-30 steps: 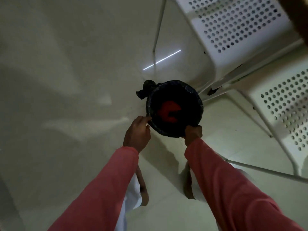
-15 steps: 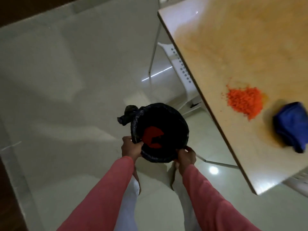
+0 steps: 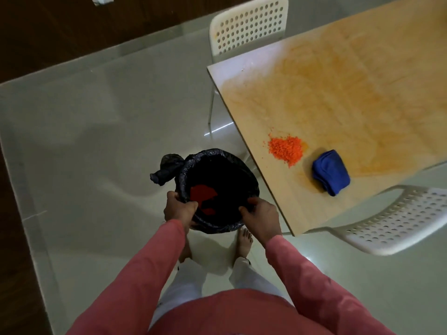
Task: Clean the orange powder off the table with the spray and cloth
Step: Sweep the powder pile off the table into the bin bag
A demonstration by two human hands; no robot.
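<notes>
Glossy pale tile floor (image 3: 101,131); 2 white perforated chairs (image 3: 249,22), (image 3: 396,218).

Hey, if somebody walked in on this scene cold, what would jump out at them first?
Probably the bright orange pile near the table's front edge, with a folded blue cloth just right of it and a faint orange smear across the tabletop behind. Next, the black-lined bin held beside the table, left hand and right hand gripping its rim, something red at its bottom.
</notes>
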